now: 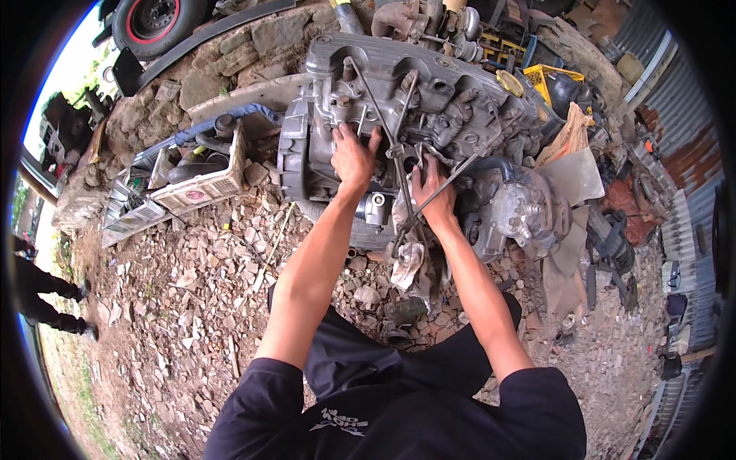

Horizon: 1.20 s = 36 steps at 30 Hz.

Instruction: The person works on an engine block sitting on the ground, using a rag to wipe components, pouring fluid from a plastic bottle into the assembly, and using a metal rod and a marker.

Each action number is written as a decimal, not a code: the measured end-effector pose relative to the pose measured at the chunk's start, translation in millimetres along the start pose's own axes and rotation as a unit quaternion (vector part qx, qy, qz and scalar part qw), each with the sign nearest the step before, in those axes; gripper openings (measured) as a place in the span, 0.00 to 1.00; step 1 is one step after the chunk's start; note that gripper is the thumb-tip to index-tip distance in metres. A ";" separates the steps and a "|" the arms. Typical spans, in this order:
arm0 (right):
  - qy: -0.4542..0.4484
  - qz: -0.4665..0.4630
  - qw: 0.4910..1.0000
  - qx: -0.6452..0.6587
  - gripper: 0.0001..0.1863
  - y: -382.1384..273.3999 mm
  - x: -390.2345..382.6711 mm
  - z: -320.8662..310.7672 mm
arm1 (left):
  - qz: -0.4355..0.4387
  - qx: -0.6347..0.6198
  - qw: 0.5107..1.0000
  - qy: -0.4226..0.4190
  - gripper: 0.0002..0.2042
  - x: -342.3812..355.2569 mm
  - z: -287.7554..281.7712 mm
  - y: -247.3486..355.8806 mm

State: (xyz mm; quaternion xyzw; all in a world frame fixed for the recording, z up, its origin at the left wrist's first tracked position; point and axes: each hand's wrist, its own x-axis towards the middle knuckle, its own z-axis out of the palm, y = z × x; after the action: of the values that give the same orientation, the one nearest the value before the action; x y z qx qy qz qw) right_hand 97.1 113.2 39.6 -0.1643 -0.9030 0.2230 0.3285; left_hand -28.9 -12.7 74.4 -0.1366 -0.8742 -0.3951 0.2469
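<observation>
A large grey car engine point(429, 100) lies on rubble ground in front of me. My left hand point(353, 157) rests with spread fingers on the engine's side near the bell housing. My right hand point(431, 192) grips a thin dark metal rod or cable point(399, 165) that runs along the engine's side. A dirty grey rag point(410, 261) hangs below my right hand. Both forearms reach up from the lower edge of the view.
A broken white plastic casing point(195, 188) with hoses lies to the left. A stone wall point(230, 54) and a red-rimmed wheel point(153, 19) are behind. Yellow crates point(548, 77), cardboard point(571, 134) and corrugated metal sheets point(682, 115) stand at right. Another person's legs point(42, 299) are at far left.
</observation>
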 end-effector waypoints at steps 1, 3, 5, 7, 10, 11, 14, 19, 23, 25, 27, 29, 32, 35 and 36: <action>0.025 -0.015 1.000 -0.008 0.20 2.2 -3.2 1.7 | -0.001 0.002 1.000 0.003 0.33 0.0 0.2 0.6; 0.039 -0.015 0.999 -0.006 0.20 2.4 -4.5 1.7 | -0.003 0.008 1.000 0.009 0.33 1.0 0.5 2.0; 0.054 -0.080 0.995 -0.008 0.19 10.0 1.1 7.0 | 0.000 -0.002 1.000 0.001 0.32 1.0 0.0 2.7; 0.055 -0.139 0.989 0.008 0.18 9.7 14.7 6.7 | 0.001 -0.008 1.000 0.001 0.32 1.3 0.5 4.3; 0.046 -0.191 0.980 0.018 0.18 2.6 29.8 11.9 | 0.003 -0.009 1.000 0.003 0.32 1.3 -0.1 3.2; 0.028 -0.159 0.987 0.006 0.18 1.2 28.5 11.6 | 0.004 -0.010 1.000 0.000 0.32 2.0 0.3 3.2; 0.014 -0.088 0.994 -0.065 0.17 -4.5 20.4 6.4 | 0.005 -0.008 1.000 0.004 0.33 0.0 0.9 -0.7; 0.110 -0.050 0.992 0.022 0.13 12.2 3.5 -4.4 | 0.004 0.003 1.000 0.004 0.35 1.7 2.9 -3.0; 0.147 0.150 0.966 0.149 0.09 41.6 -19.1 -5.0 | -0.007 -0.002 1.000 -0.012 0.35 4.2 1.3 1.6; 0.195 0.197 0.917 0.286 0.10 32.6 -26.2 0.1 | -0.013 -0.002 1.000 -0.022 0.35 2.5 0.8 -0.1; 0.267 0.151 0.877 0.370 0.09 18.1 -14.7 14.2 | -0.019 -0.008 0.999 -0.031 0.35 3.3 2.1 -0.1; 0.261 0.126 0.896 0.335 0.10 18.5 1.6 25.0 | -0.015 -0.001 1.000 -0.025 0.35 3.6 3.7 0.2; 0.137 0.075 0.951 0.267 0.10 10.0 19.1 29.9 | -0.007 0.007 1.000 -0.003 0.35 3.5 12.7 0.1; 0.148 -0.120 0.981 0.047 0.09 -7.7 30.1 22.7 | -0.018 0.017 1.000 -0.018 0.37 2.8 9.5 -3.1; 0.126 -0.116 0.985 0.027 0.09 -5.4 30.9 22.0 | -0.019 0.009 1.000 -0.022 0.36 3.2 8.8 -1.3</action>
State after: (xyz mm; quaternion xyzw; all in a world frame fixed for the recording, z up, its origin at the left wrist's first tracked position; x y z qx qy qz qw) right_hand 59.0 115.8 43.4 -0.0764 -0.8610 0.1855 0.4674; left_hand -35.0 -6.8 70.3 -0.1265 -0.8854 -0.3885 0.2218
